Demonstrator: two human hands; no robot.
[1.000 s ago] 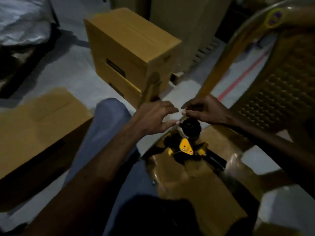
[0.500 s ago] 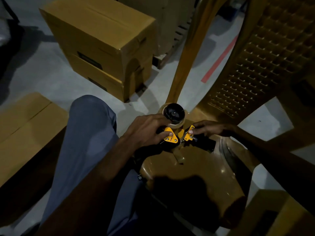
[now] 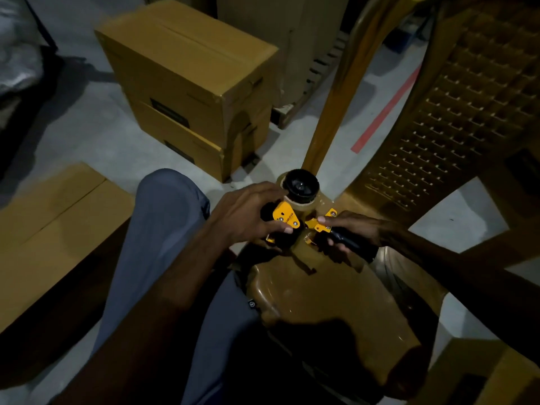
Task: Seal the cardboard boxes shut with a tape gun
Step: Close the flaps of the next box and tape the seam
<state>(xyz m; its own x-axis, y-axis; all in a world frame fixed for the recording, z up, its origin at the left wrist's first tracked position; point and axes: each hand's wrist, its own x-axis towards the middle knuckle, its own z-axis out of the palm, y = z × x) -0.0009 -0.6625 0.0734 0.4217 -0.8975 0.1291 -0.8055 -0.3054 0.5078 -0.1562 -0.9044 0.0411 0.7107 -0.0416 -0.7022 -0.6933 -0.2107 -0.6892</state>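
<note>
The tape gun sits low in front of the person, over the front edge of a brown plastic chair seat, with both hands on it. The left hand curls its fingers round the yellow side plate near the roll, thumb tip pressed on the plate; the right hand wraps the black handle, thumb up against a small yellow bracket. The tape roll stands at the far end, its dark hub facing up.

By its look the gun is light and rigid, hard plastic and thin metal. The handle seems the safe hold; the cutter teeth, which I cannot make out in this dim light, are probably near the yellow plates, so fingers there want care. A loose tape tail will likely be sticky and floppy.

Two stacked cardboard boxes stand ahead on the floor, another box lies just left of the knee. An upturned chair crowds the right side; open floor lies ahead-left
</note>
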